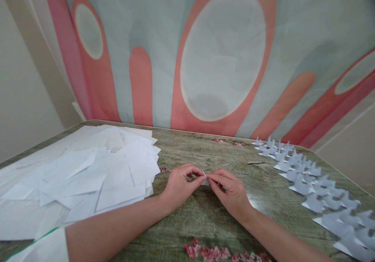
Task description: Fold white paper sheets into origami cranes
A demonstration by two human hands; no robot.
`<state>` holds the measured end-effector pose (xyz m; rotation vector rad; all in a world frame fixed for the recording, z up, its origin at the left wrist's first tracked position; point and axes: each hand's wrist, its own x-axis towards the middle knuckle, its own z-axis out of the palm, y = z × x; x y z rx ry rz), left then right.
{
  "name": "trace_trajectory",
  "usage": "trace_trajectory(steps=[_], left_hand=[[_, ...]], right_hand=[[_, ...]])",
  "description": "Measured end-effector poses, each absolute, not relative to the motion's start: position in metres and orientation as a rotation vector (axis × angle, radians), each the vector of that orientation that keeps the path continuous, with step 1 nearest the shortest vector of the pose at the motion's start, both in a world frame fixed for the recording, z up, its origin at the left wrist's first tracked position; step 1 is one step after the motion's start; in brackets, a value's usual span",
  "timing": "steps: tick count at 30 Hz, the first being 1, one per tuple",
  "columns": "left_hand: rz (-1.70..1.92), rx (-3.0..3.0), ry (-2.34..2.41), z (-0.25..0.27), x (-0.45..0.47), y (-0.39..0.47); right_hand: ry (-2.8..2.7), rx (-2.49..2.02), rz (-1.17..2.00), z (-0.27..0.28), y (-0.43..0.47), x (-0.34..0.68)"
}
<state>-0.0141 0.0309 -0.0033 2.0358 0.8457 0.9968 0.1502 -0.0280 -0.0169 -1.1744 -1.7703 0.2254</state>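
Note:
Between my two hands is a small folded piece of white paper (205, 182), mostly hidden by the fingers. My left hand (185, 183) pinches it from the left with thumb and forefinger. From the right, my right hand (230, 191) pinches the same paper, its fingertips almost meeting the left ones. Both hands are just above the middle of the table. How the paper is folded cannot be made out.
A wide heap of loose white paper sheets (84, 176) covers the table's left side. Rows of folded paper cranes (295, 172) stand along the right edge. The wood-patterned table (181, 144) has printed pink flowers (208, 252). A patterned backdrop (158, 78) hangs behind.

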Motion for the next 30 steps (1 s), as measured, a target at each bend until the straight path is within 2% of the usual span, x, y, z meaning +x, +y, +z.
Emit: trace_trajectory(steps=[12, 30], left_hand=[[1.031, 2.131, 0.736, -0.0049, -0.0158, 0.032], [0.902, 2.062, 0.731, -0.0065, -0.0133, 0.0368]], right_hand=[[-1.8, -1.201, 0.179, -0.0186, -0.0293, 0.1503], [-1.659, -1.24, 0.411, -0.0128, -0.0281, 0.1509]])
